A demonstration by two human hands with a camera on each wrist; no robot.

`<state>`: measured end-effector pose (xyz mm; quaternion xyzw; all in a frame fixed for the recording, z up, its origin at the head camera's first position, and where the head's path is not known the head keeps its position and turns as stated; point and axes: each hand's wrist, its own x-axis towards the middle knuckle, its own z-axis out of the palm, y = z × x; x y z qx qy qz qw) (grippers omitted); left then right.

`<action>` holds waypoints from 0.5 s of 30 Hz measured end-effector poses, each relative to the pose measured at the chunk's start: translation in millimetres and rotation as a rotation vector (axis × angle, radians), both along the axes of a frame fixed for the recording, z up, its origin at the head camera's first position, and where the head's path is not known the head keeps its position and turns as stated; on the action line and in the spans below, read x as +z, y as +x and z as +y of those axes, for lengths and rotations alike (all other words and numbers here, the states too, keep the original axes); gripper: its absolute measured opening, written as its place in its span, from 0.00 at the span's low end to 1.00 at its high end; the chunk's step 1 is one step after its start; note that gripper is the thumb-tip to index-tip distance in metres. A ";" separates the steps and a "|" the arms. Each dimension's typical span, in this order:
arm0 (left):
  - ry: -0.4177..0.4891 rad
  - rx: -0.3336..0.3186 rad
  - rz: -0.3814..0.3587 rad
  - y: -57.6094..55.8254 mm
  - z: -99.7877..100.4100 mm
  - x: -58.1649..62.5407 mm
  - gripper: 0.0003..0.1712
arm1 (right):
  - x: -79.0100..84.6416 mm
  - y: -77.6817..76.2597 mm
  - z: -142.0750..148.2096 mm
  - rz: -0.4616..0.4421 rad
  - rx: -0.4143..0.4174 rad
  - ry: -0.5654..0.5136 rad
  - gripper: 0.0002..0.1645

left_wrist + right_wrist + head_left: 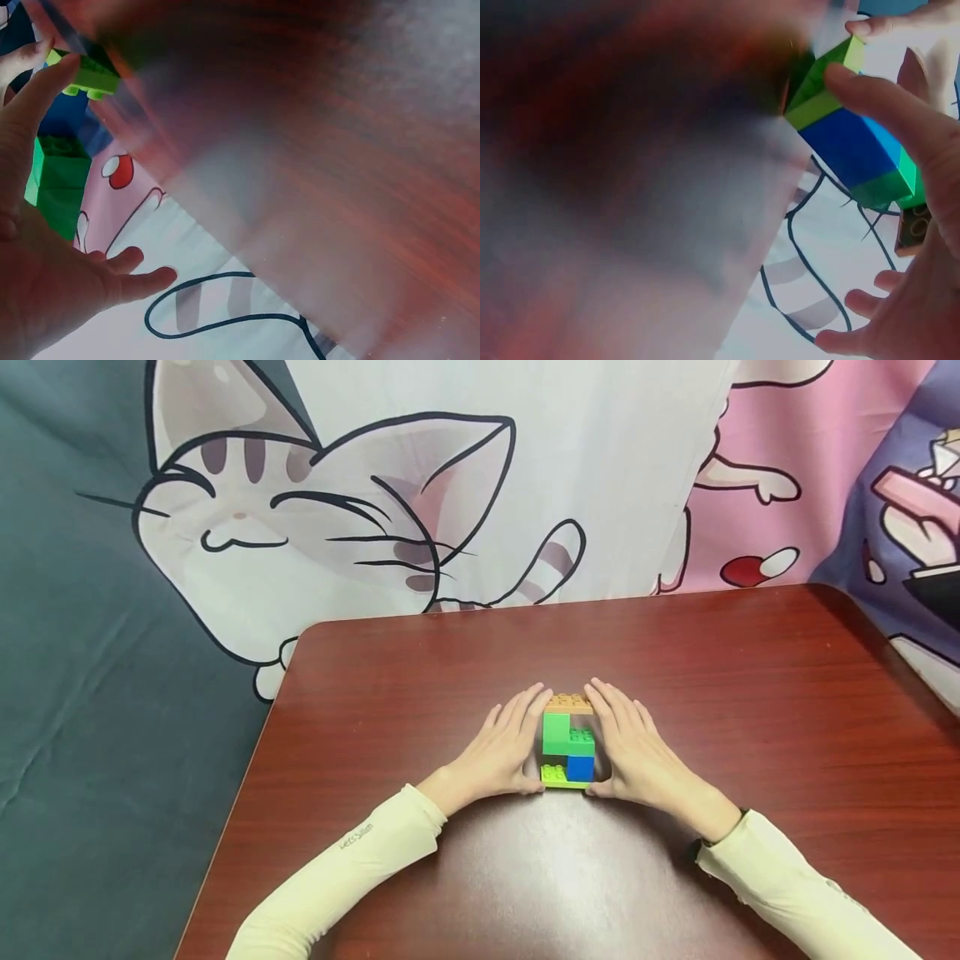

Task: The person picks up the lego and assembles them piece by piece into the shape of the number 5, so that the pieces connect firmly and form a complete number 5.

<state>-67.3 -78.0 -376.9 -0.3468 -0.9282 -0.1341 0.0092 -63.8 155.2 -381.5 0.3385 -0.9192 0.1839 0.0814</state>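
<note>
A small stack of toy building bricks [556, 735] is held between both hands above the reddish-brown table. An orange brick [567, 705] tops it, with green bricks [581, 745] below, then a blue brick [580, 768] at the right, and a lime brick [564, 784] at the bottom. On the left side, my left hand [501, 747] grips it, thumb at the lime brick and forefinger up by the orange one. My right hand [637, 745] mirrors this grip. The right wrist view shows the right thumb [877, 94] against the lime brick, whose hollow underside faces the camera.
The dark red-brown table [360, 693] has a rounded back edge. Behind it hangs a cloth with a cartoon cat [247, 568], with pink cloth [795, 527] farther right. Grey-green cloth [112, 735] lies to the table's left.
</note>
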 end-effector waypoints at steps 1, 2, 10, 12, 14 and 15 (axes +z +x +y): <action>-0.003 0.005 -0.017 -0.5 0.0 0.4 0.75 | 0.0 -2.2 0.2 -0.018 0.011 -0.009 0.84; -0.005 0.010 -0.034 -1.0 0.0 0.8 0.75 | -0.1 -4.3 0.6 -0.040 0.022 -0.020 0.84; -0.026 0.040 -0.172 -12.5 1.8 4.0 0.76 | 2.4 -21.4 5.1 -0.173 0.074 -0.075 0.82; -0.032 0.044 -0.189 -15.7 1.7 5.0 0.76 | 2.8 -25.2 5.3 -0.189 0.077 -0.068 0.83; -0.039 0.043 -0.205 -17.8 1.1 5.4 0.76 | 3.0 -27.8 5.3 -0.207 0.081 -0.056 0.83; -0.040 0.043 -0.219 -18.5 0.5 5.4 0.76 | 2.7 -28.8 5.2 -0.216 0.083 -0.050 0.82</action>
